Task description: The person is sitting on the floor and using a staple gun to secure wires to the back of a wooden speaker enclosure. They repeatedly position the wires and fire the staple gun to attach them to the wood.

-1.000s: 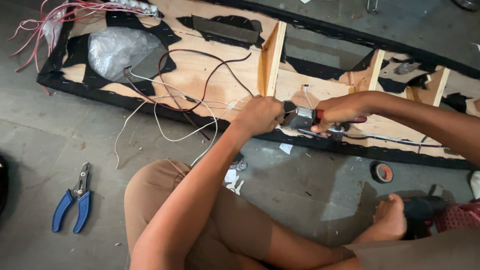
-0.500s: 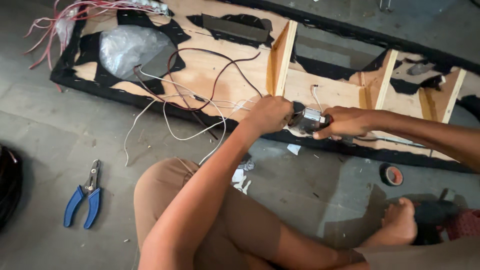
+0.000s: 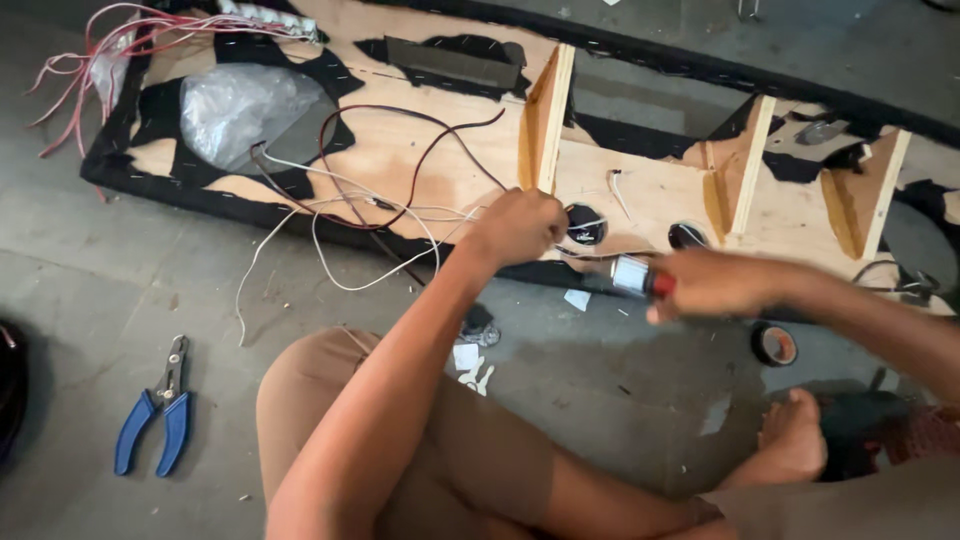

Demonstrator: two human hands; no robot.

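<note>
At the far left, a pair of blue-handled pliers (image 3: 152, 412) is seen lying on the grey concrete floor (image 3: 90, 290), well apart from both hands. Above them, a bundle of red and white wires (image 3: 95, 50) is spread from the top left corner of a long plywood panel (image 3: 440, 140) edged in black fabric, and a sheet of clear plastic (image 3: 245, 105) is bunched in a round cut-out of that panel. Thin white and dark red wires (image 3: 370, 215) are looped across the board and off its near edge toward the middle. There the left hand (image 3: 520, 226) is held closed at the panel's lower edge, just beside an upright wooden divider (image 3: 548, 118); the white wire ends appear to be pinched in its fingers, though the grip itself is hidden by the knuckles. Just to its right a round black fitting (image 3: 584, 225) is set in the board, and a second one (image 3: 686, 236) lies a little further on. The right hand (image 3: 715, 283) is closed around a small tool with a silvery barrel and a red collar (image 3: 637, 277), blurred by motion, held near the board's edge and apart from the left hand. Near the right hand, a roll of black tape (image 3: 774, 345) is lying on the floor, and two more wooden dividers (image 3: 750, 165) are standing on the panel beyond.
</note>
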